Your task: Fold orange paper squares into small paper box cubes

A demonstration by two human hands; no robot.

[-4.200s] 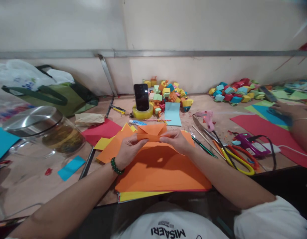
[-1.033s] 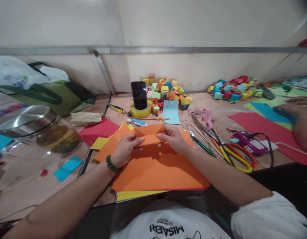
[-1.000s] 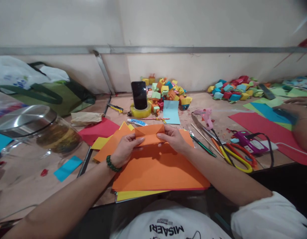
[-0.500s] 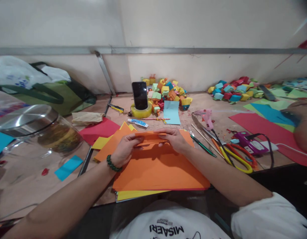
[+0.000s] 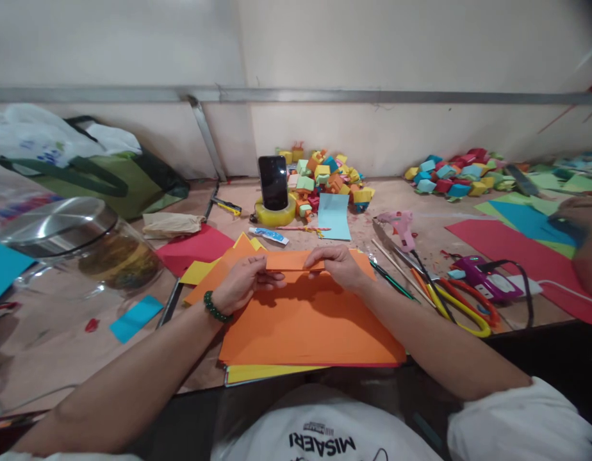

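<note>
A narrow folded strip of orange paper point(image 5: 291, 260) is held level between my two hands. My left hand point(image 5: 245, 280) pinches its left end, thumb on top and fingers beneath. At the right end, my right hand point(image 5: 337, 264) closes its thumb and fingers on the strip. Below lies a stack of orange sheets point(image 5: 310, 330), with yellow edges showing under its front. More orange and yellow papers point(image 5: 200, 271) stick out at the left, over a red sheet point(image 5: 197, 251).
Behind are a phone point(image 5: 273, 182) on a yellow tape roll point(image 5: 277, 213) and a pile of paper cubes point(image 5: 320, 178). A glass jar point(image 5: 118, 259) lies left. Right are scissors point(image 5: 462, 310), a glue gun point(image 5: 402, 227), a purple power adapter point(image 5: 488, 280) and another person's blurred arm point(image 5: 589, 240).
The orange strip has turned flatter and sits slightly lower. My left fingers have shifted along its left end; the whole view has moved slightly.
</note>
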